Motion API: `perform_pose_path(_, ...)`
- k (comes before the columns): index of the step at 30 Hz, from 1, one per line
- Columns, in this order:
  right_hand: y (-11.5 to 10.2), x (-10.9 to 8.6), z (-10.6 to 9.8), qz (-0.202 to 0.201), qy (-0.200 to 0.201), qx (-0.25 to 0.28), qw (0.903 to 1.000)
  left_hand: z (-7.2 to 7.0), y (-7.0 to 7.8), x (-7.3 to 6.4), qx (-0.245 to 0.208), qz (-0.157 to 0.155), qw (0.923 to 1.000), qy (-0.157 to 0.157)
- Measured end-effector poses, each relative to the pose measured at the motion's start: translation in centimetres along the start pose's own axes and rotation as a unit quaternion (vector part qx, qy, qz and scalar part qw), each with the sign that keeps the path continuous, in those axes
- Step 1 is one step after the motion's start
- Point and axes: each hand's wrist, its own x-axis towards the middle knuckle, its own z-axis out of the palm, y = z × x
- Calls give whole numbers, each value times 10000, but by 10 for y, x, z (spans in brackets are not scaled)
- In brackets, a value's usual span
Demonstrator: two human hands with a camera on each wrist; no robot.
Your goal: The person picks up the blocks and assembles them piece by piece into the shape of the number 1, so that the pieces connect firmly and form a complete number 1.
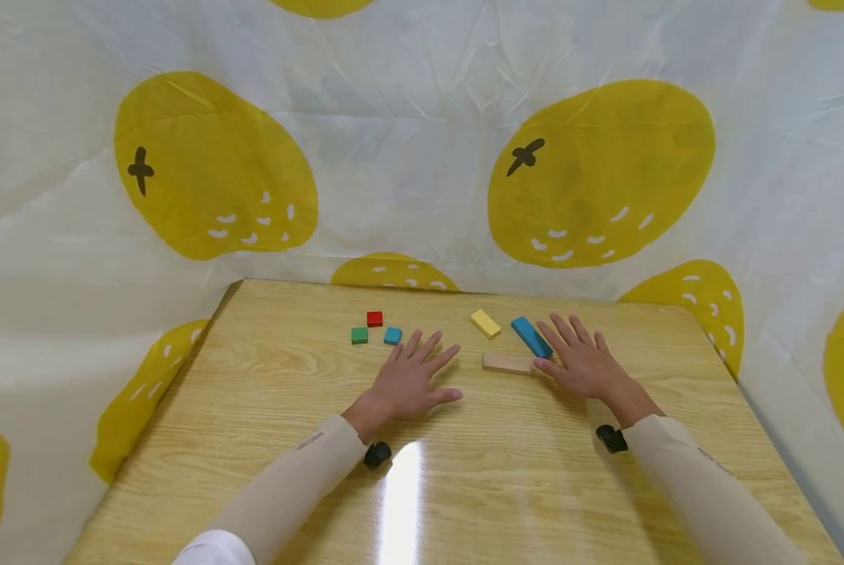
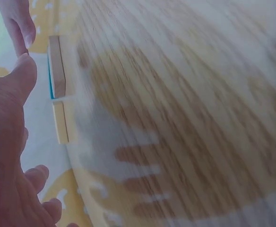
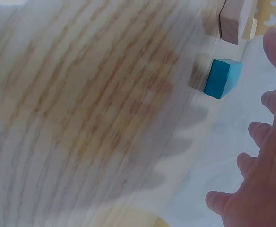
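My left hand (image 1: 409,383) hovers over the table with its fingers spread and nothing in it. Just beyond its fingertips lie a small blue block (image 1: 392,336), a green block (image 1: 359,336) and a red block (image 1: 375,318). To the right, my right hand (image 1: 583,362) is also spread and holds nothing; in the head view its thumb overlaps the end of a plain wooden block (image 1: 505,362). A long blue block (image 1: 531,337) lies beside its fingers, also seen as a blue block (image 3: 222,78) in the right wrist view. Left of that is a yellow block (image 1: 485,324).
The wood-grain table (image 1: 288,392) ends at the back against a white cloth (image 1: 408,180) printed with large yellow shapes, which also hangs at both sides. Light glares off the tabletop between the forearms. Small black devices (image 1: 377,455) sit at both wrists.
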Motion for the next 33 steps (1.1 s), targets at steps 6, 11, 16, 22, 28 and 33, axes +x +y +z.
perform_pose_path(6,-1,0,-1,-9,25,88,10000,1,3,10,-638,419,9970,122)
perform_pose_path(11,-1,0,-2,-10,12,95,10000,0,5,19,-1091,548,9924,153)
perform_pose_path(16,1,1,-2,2,-4,77,10000,-1,9,27,-1158,560,9916,165)
perform_pose_path(22,3,2,0,5,10,107,9999,2,13,36,-1157,545,9916,182)
perform_pose_path(28,5,3,3,30,-9,59,10000,5,17,42,-1087,484,9928,159)
perform_pose_path(33,6,2,5,68,-41,61,9999,8,21,45,-949,430,9945,117)
